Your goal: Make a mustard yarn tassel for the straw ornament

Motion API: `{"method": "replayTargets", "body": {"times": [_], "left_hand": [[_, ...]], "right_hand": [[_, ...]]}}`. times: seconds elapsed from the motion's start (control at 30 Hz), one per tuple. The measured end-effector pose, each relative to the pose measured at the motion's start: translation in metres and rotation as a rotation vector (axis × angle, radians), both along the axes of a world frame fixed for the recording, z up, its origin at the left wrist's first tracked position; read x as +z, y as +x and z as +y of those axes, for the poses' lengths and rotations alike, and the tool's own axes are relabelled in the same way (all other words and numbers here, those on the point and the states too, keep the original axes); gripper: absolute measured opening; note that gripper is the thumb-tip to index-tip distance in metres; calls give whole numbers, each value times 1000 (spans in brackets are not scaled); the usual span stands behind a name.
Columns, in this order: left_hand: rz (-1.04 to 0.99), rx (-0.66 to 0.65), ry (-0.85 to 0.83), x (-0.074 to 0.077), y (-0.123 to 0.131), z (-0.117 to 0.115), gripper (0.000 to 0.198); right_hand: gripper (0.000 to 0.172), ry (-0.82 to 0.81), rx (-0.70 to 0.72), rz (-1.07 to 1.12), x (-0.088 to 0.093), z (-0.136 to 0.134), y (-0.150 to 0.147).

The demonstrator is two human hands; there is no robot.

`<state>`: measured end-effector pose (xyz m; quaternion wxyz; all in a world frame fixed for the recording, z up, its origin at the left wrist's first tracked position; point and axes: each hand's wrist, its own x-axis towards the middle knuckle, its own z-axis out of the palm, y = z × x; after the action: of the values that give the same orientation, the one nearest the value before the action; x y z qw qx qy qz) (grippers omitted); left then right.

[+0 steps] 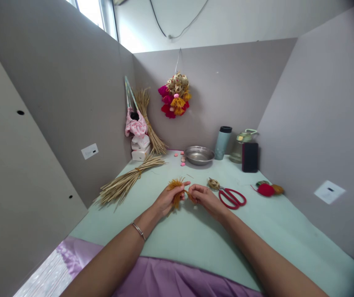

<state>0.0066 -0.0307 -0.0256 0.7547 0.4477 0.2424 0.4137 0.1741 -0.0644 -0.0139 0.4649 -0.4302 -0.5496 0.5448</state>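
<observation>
An orange-yellow yarn tassel is gripped in my left hand, its loose strands sticking out above and below the fingers. Close on its right, my right hand pinches a strand of the same yarn that runs across from the tassel. Both hands are just above the pale green table. Beyond my right hand lie red-handled scissors, with a small woven straw ball by their blades.
Straw bundles lie and lean at the left. A metal bowl, pink pieces, a tumbler, a jug and a dark phone stand at the back. Yarn balls sit right; tassels hang behind.
</observation>
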Motion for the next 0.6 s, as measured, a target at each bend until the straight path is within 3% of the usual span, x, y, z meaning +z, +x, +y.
{"method": "replayTargets", "body": {"times": [0.43,0.6], "left_hand": [[46,23,-5,-1,5,-4,33],[39,39,9,-4,5,-3,36]], "right_hand": [[14,-15,-117,189,-1,2,-5],[13,-18,-94,290,0,-1,-10]]}}
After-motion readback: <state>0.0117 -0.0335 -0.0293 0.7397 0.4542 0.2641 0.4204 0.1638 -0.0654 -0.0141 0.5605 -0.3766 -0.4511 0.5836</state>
